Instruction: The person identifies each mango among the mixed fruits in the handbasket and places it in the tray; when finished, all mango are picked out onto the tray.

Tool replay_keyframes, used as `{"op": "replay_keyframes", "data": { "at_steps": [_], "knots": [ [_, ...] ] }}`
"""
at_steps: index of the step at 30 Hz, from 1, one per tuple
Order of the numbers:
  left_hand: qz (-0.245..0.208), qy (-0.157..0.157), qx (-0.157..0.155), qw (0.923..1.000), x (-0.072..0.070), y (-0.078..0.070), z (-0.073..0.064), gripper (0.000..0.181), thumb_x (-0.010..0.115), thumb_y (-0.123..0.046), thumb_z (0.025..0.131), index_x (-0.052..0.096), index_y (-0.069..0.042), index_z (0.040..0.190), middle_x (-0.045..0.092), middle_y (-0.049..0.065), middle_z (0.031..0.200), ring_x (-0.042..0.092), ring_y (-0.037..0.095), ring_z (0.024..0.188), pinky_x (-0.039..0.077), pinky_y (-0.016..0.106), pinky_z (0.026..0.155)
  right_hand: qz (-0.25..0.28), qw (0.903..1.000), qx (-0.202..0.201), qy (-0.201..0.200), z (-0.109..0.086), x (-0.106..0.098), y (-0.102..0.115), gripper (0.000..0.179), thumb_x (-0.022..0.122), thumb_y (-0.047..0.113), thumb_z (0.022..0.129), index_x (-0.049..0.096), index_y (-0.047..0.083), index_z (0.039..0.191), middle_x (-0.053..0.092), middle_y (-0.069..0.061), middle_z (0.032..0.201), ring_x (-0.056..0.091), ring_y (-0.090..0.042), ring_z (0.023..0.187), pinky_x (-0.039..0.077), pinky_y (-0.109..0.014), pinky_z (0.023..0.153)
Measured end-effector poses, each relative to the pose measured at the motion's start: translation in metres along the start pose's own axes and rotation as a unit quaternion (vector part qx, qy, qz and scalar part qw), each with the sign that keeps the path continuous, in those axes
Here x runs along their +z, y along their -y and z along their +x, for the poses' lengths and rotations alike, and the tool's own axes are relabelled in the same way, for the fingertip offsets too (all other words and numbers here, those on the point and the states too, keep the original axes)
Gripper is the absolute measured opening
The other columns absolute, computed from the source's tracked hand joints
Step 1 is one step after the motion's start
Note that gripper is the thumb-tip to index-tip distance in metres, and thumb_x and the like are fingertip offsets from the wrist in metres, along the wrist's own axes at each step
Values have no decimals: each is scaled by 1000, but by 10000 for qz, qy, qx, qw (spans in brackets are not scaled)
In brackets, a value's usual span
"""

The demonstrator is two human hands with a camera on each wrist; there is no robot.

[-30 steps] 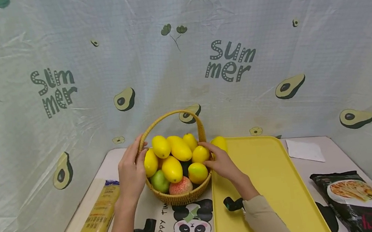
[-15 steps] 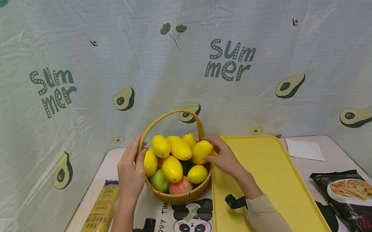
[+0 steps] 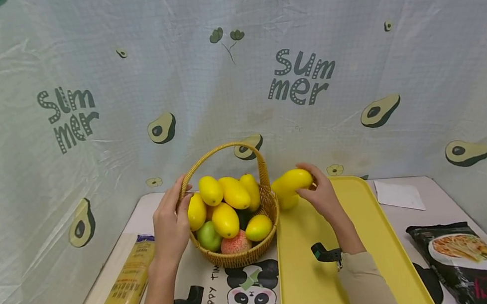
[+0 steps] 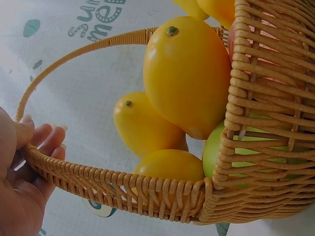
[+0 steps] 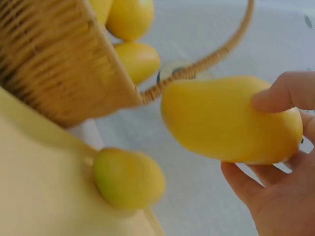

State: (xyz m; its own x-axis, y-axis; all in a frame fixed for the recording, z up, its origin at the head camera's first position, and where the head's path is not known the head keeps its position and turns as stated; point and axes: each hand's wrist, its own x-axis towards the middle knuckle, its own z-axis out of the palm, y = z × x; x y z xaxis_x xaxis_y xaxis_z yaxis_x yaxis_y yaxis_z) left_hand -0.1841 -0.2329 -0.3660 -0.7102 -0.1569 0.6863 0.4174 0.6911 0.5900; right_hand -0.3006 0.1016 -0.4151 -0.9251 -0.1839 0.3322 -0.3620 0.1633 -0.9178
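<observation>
A wicker basket (image 3: pixel 239 259) of yellow mangoes (image 3: pixel 225 220), a green fruit (image 3: pixel 209 237) and a pinkish peach-like fruit (image 3: pixel 236 243) stands near the middle of the table. My left hand (image 3: pixel 170 225) holds the left side of its arched handle (image 4: pixel 98 177), fingers curled round it in the left wrist view. To the right of the basket, my right hand (image 3: pixel 322 195) grips a mango (image 5: pixel 226 120) between thumb and fingers, lifted above the yellow tray (image 3: pixel 350 260). Below it, another mango (image 5: pixel 130 179) lies on the tray's far left corner, partly hidden in the head view.
A long yellow-and-blue packet (image 3: pixel 124 291) lies at the left. On the right are a white sheet (image 3: pixel 399 195) and a black food packet (image 3: pixel 467 257). A patterned curtain (image 3: pixel 200 86) hangs close behind the basket and tray.
My right hand has taken a mango from the basket's right side and carried it right, over the tray. The left hand has stayed on the handle.
</observation>
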Motion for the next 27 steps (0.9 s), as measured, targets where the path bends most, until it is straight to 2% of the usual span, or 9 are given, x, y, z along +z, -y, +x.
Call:
{"op": "replay_keyframes", "data": {
  "at_steps": [6, 9, 12, 14, 19, 23, 27],
  "knots": [
    [-22, -8, 33, 10000, 2, 1, 0, 49, 55, -10, 101, 49, -20, 148, 67, 12, 120, 67, 25, 110, 39, -2, 93, -751, 9946, -188, -694, -2, -9, -11, 60, 63, -4, 83, 54, 13, 140, 48, -13, 141, 49, -30, 116, 45, -47, 95],
    [-46, -36, 42, 10000, 1, 1, 0, 49, 56, -9, 101, 49, -19, 148, 67, 14, 121, 67, 26, 109, 39, -3, 92, -1281, 9856, -307, -1062, -1, -8, -23, 57, 61, -8, 80, 57, 9, 134, 52, -14, 138, 50, -33, 120, 45, -49, 98],
    [-61, -17, 13, 10000, 1, 0, 0, 48, 55, -9, 101, 49, -19, 148, 67, 13, 121, 67, 26, 110, 40, -3, 92, -1914, 9731, -293, -1247, -2, -8, -37, 53, 60, -11, 79, 59, 5, 129, 55, -16, 136, 50, -35, 125, 43, -52, 106],
    [-66, 12, -13, 10000, 1, 1, 0, 48, 55, -10, 101, 49, -19, 148, 67, 13, 121, 67, 25, 110, 40, -3, 92, -2319, 9653, -195, -1185, -2, -7, -47, 51, 60, -12, 78, 60, 4, 127, 55, -17, 134, 50, -37, 125, 42, -54, 108],
    [-40, 44, -49, 10000, 1, 3, -2, 49, 55, -10, 101, 49, -21, 148, 67, 11, 121, 67, 25, 110, 39, -3, 92, -3081, 9485, -67, -736, -5, -7, -66, 47, 57, -13, 77, 62, 1, 122, 52, -22, 137, 48, -45, 127, 41, -59, 109],
    [-32, 2, -19, 10000, 1, 3, -2, 49, 56, -10, 101, 49, -20, 148, 67, 11, 120, 67, 25, 109, 39, -3, 92, -3320, 9421, -38, -480, -6, -5, -72, 42, 57, -8, 79, 65, 1, 120, 49, -23, 142, 43, -46, 134, 37, -60, 113],
    [-56, -12, 7, 10000, 1, 3, 0, 49, 56, -9, 101, 49, -19, 148, 67, 11, 121, 66, 25, 110, 40, -3, 92, -3363, 9404, -27, -512, -5, -3, -72, 36, 58, -2, 85, 66, 2, 120, 50, -20, 144, 42, -43, 136, 37, -59, 114]
  ]
}}
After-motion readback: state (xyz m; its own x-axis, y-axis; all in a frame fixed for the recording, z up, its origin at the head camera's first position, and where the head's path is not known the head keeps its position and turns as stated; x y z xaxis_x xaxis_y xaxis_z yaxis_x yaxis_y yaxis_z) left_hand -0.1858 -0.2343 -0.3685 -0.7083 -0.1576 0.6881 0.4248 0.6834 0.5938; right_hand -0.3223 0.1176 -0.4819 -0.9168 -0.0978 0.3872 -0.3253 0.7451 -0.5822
